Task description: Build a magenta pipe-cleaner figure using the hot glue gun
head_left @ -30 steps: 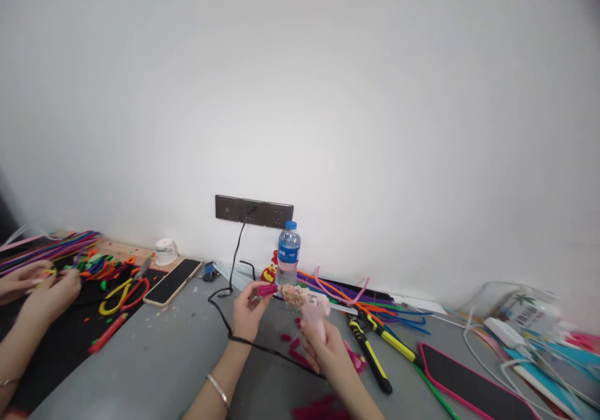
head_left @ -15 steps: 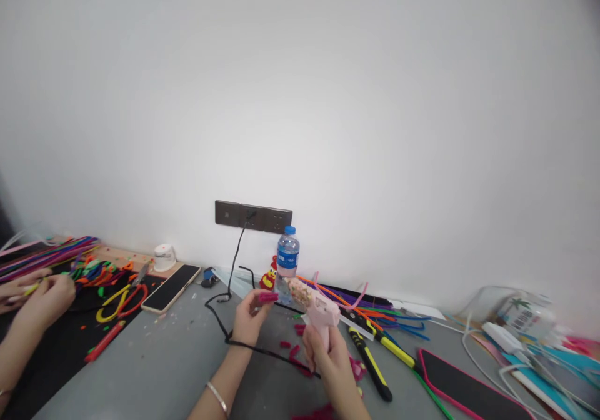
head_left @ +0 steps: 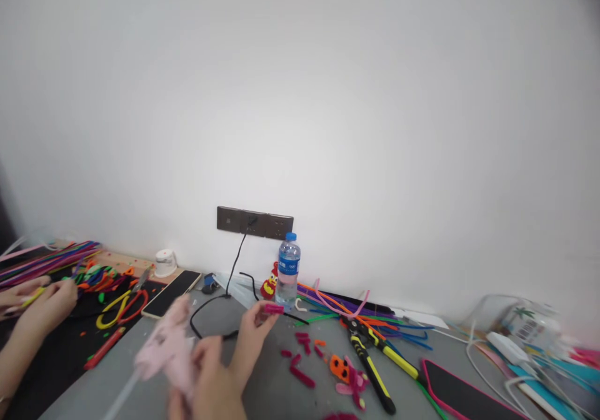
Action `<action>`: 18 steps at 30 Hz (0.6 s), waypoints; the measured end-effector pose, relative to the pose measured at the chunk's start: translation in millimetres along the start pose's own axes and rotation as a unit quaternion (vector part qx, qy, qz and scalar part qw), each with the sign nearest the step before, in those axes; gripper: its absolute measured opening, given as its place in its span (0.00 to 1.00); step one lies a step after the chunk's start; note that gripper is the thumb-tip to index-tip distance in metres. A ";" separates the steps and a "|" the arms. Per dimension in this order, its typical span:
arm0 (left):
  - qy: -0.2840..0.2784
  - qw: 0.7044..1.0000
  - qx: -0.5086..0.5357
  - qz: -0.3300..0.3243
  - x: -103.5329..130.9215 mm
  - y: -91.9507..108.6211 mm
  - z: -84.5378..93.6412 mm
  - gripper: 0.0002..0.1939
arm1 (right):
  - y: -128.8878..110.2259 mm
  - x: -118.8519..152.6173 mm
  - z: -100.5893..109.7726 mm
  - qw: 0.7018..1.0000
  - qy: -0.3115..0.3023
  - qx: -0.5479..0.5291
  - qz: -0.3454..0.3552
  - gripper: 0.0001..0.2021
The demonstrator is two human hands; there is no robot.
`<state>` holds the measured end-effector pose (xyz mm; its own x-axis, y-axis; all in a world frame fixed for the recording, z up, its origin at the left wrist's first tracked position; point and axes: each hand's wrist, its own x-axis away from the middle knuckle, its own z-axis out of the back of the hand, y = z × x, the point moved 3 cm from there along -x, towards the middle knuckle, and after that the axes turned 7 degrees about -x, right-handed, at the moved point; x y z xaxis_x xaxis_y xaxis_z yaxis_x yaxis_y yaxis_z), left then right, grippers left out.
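Note:
A small magenta fuzzy piece (head_left: 274, 309) is pinched between the fingertips of my left hand (head_left: 253, 339), in front of the water bottle (head_left: 288, 270). My right hand (head_left: 209, 376) grips a pale pink glue gun (head_left: 169, 348), blurred, at the lower left of my left hand and overlapping that forearm. A whitish stick (head_left: 122, 395) sticks out of the gun toward the lower left. More magenta pieces (head_left: 302, 377) lie on the grey table to the right, beside an orange and pink fuzzy figure (head_left: 347, 373).
Pliers with yellow-black handles (head_left: 372, 370) and a pink-edged phone (head_left: 464, 389) lie at right. A red figure (head_left: 269, 282) stands by the bottle. Scissors (head_left: 122, 307) and another phone (head_left: 171, 294) lie at left, near another person's hands (head_left: 51, 301). A black cord (head_left: 237, 257) hangs from the wall socket.
My right hand has swung the glue gun from the right of my left hand to its lower left, uncovering the magenta pieces and the fuzzy figure. My left hand still holds its piece.

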<state>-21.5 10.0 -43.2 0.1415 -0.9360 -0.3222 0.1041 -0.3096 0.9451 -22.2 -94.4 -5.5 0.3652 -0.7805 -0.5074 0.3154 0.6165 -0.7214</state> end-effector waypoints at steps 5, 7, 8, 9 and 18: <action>-0.055 0.996 0.028 0.070 2.9 -1.2 -3.9 0.08 | -17.9 -15.1 -53.9 0.981 -0.144 0.129 -0.020 0.19; -0.059 0.996 0.033 0.064 2.9 0.7 -4.8 0.08 | -13.4 -21.8 -70.2 0.968 -0.173 0.179 -0.034 0.18; -0.061 0.996 0.035 0.062 2.8 1.6 -5.2 0.08 | -9.2 -24.7 -78.0 0.962 -0.177 0.200 -0.049 0.18; -0.063 0.995 0.037 0.063 2.7 2.1 -5.5 0.08 | -4.6 -26.9 -85.5 0.957 -0.183 0.215 -0.067 0.19; -0.072 0.995 0.047 0.058 3.7 -8.4 -12.2 0.06 | -0.1 -19.9 -76.5 0.951 -0.227 0.143 -0.154 0.20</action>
<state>-9.8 11.2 -52.9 0.0040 -0.9786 -0.2058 0.0017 -0.2058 0.9786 -96.5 -86.8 -31.4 0.5376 -0.8432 0.0093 0.6695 0.4201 -0.6127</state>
